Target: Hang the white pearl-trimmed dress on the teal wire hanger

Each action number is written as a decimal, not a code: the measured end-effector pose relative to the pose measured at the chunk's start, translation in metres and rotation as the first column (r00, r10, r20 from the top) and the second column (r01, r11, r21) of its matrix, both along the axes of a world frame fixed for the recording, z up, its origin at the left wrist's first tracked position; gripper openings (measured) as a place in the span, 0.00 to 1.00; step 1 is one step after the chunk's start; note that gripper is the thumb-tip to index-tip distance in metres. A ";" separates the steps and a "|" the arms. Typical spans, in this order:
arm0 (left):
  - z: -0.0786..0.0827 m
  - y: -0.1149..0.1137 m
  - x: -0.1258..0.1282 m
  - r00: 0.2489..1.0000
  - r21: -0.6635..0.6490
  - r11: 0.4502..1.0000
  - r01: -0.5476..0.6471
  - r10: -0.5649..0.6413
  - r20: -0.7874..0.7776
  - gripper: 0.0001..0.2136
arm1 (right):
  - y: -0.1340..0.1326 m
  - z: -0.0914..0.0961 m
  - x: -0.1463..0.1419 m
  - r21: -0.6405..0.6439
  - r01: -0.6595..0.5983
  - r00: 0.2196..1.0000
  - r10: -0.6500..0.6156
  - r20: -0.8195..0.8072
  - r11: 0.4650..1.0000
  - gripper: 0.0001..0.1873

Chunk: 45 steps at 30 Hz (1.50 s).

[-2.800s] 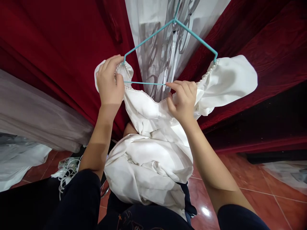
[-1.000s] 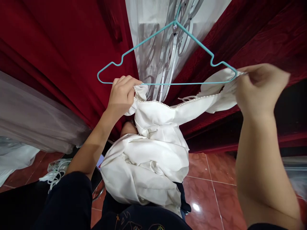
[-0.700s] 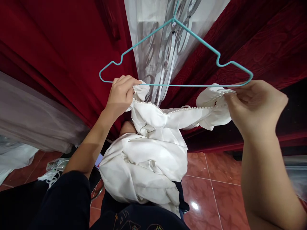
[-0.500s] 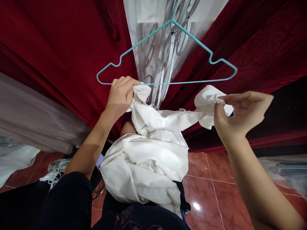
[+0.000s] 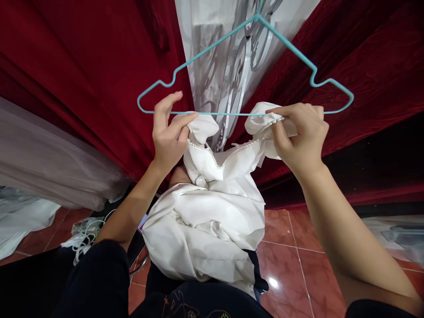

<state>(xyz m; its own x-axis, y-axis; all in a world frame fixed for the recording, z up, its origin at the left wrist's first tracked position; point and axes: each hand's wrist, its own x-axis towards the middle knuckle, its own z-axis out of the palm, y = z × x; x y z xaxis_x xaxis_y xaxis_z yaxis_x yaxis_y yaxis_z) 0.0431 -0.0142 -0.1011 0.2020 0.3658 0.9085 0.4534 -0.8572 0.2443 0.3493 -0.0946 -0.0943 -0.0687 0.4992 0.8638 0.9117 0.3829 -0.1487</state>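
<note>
A white satin dress (image 5: pixel 212 212) with a pearl-beaded neckline lies bunched over my lap, its top edge raised between my hands. My left hand (image 5: pixel 170 137) pinches the left sleeve end of the beaded edge between thumb and index finger, the other fingers raised. On the other side, my right hand (image 5: pixel 298 134) grips the right sleeve by its beaded trim, thumb below and fingers above. A light-blue clothes hanger (image 5: pixel 281 37) hangs just above the dress. Its lower bar runs level with both hands' fingertips.
Dark red curtains (image 5: pixel 99 57) hang on both sides, with sheer white fabric (image 5: pixel 205 53) and a white scrolled metal frame (image 5: pixel 243 79) between them. White cables (image 5: pixel 84 243) lie on a dark surface at lower left. Red tiles (image 5: pixel 285 269) cover the floor.
My right hand has moved left and up with the right sleeve, reaching the hanger's lower bar. The neckline now sags between my hands. The hanger appears larger and farther right.
</note>
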 end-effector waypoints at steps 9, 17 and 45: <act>-0.043 0.011 -0.038 0.897 -0.575 0.763 0.295 -0.014 0.441 0.09 | 0.003 -0.010 0.007 0.012 0.011 1.000 -0.011 0.007 1.000 0.12; 0.049 0.083 -0.081 0.864 -0.329 0.933 0.146 0.042 0.502 0.15 | 0.002 -0.009 0.008 0.075 0.012 1.000 -0.014 0.022 0.997 0.13; 0.034 -0.001 0.059 0.886 -0.345 0.939 0.005 -0.164 -0.433 0.30 | -0.003 -0.025 0.120 0.037 0.382 0.828 -0.325 -0.457 0.923 0.18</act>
<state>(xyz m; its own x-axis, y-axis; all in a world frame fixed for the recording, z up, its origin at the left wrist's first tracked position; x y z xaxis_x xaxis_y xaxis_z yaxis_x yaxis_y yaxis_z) 0.1022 -0.0148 -0.0672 0.6013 0.5859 0.5433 0.5106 -0.8048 0.3027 0.4691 -0.0973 -0.1197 0.4883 0.3058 0.8173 0.8403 0.0880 -0.5350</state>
